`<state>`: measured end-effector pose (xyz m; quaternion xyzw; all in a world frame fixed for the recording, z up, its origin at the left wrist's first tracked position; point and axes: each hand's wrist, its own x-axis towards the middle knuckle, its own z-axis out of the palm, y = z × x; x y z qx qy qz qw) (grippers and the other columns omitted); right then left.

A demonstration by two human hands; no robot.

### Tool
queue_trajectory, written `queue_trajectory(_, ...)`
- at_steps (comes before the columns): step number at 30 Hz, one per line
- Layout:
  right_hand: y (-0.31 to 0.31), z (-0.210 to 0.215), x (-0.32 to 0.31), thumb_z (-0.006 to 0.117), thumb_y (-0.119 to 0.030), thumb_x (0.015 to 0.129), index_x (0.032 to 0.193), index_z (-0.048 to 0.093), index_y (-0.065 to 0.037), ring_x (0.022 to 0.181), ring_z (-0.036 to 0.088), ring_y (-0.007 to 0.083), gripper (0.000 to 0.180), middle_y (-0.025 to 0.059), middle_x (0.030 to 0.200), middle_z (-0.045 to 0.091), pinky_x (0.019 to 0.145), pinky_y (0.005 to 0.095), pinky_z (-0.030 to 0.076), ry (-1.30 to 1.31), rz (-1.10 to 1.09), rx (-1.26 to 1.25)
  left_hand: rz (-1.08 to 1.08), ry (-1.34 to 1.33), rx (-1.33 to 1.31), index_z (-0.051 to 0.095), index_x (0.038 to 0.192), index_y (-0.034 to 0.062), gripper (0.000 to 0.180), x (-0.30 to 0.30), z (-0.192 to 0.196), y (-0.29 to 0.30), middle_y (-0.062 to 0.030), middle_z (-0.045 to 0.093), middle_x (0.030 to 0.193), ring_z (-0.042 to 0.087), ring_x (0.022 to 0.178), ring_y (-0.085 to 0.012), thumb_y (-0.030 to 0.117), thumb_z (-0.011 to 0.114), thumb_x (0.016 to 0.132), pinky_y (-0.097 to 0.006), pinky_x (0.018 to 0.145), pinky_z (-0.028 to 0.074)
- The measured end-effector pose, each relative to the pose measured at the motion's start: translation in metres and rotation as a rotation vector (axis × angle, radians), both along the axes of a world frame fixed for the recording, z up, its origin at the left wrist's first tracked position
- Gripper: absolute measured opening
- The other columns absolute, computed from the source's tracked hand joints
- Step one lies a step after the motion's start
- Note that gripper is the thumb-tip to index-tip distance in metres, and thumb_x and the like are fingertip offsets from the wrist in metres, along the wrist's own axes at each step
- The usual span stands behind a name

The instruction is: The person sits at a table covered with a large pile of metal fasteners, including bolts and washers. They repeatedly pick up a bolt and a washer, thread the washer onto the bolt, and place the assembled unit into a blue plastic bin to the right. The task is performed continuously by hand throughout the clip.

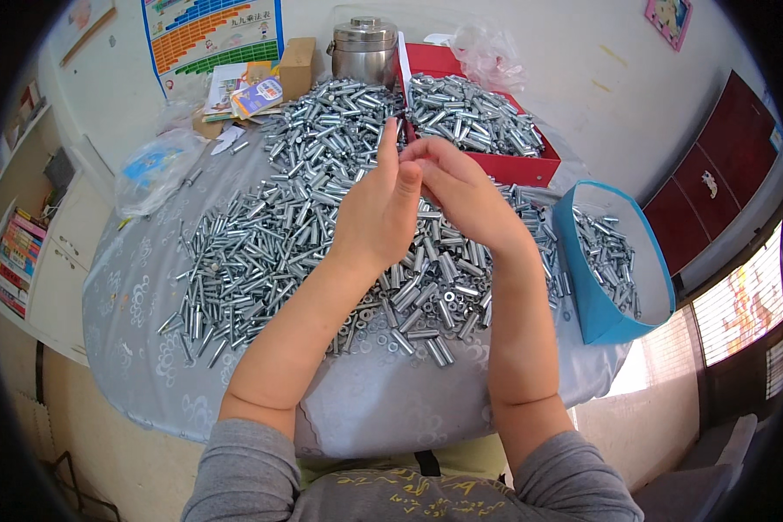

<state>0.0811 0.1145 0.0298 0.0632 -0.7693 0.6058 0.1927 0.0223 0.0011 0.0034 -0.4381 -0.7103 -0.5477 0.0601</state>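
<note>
My left hand (376, 209) is raised over the middle of the table, its visible finger and thumb stretched upward. Close against it on the right is my right hand (471, 196), its fingers bent in toward the left palm and thumb. The right fingertips are partly hidden behind the left thumb, so whatever they pinch cannot be made out. Beneath both hands spreads a big heap of silvery metal sleeves (304, 209). Long thin bolts (222, 291) lie along the heap's left side. Small washers (448, 304) are scattered among short sleeves at its near edge.
A red box (531, 170) full of metal parts stands at the back. On the right is a blue fabric bin (596, 309) with more parts. Behind the heap are a steel pot (365, 56), a cardboard box (297, 61) and a plastic bag (158, 174) on the grey tablecloth (139, 348).
</note>
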Motion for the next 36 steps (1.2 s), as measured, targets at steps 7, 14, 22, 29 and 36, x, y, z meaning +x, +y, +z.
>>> queue_trajectory(7,0.004,-0.002,0.0,0.044,-0.014,0.084,0.093,0.052,0.002,0.066,0.05,0.0142,0.02,0.0056,0.075,0.054,0.061,0.0289,0.041,-0.157,-0.168,0.217,0.029,0.043,-0.065,0.013,0.133,-0.0119,0.1,-0.001,0.0,-0.001,-0.0181,0.059,0.068,0.059,0.066,-0.0334,0.072,0.006,0.079,-0.039,0.053,0.042)
queue_trajectory(14,0.007,0.006,0.006,0.042,-0.014,0.084,0.102,0.048,0.001,0.062,0.046,0.0093,0.024,0.0027,0.068,0.051,0.056,0.0264,0.039,-0.251,-0.102,0.087,0.022,0.033,-0.107,0.013,0.132,-0.0133,0.101,-0.001,0.001,-0.003,-0.0179,0.059,0.068,0.059,0.065,-0.0333,0.072,0.006,0.078,-0.038,0.052,0.042)
queue_trajectory(22,0.008,0.018,0.015,0.045,-0.017,0.086,0.111,0.043,-0.001,0.063,0.047,0.0077,0.029,0.0017,0.07,0.052,0.049,0.0227,0.039,-0.366,0.017,0.102,0.033,0.05,-0.122,0.015,0.132,-0.0124,0.097,0.001,0.001,-0.002,-0.0178,0.059,0.067,0.06,0.066,-0.0347,0.07,0.007,0.081,-0.039,0.052,0.043)
queue_trajectory(29,0.013,0.009,0.01,0.048,-0.022,0.082,0.111,0.048,-0.002,0.064,0.05,0.0093,0.035,0.0043,0.071,0.053,0.046,0.0262,0.04,-0.254,-0.09,0.039,0.075,0.041,-0.142,0.015,0.132,-0.0124,0.095,-0.002,0.0,-0.001,-0.0187,0.06,0.067,0.059,0.064,-0.0358,0.068,0.008,0.081,-0.041,0.051,0.042)
queue_trajectory(36,0.004,0.001,0.002,0.048,-0.017,0.083,0.094,0.056,0.001,0.061,0.055,0.0175,0.023,0.0089,0.069,0.058,0.059,0.0291,0.043,-0.097,-0.383,0.302,0.061,0.068,-0.126,0.014,0.131,-0.0138,0.098,-0.004,-0.006,0.004,-0.0178,0.059,0.064,0.059,0.061,-0.0348,0.07,0.009,0.081,-0.04,0.049,0.042)
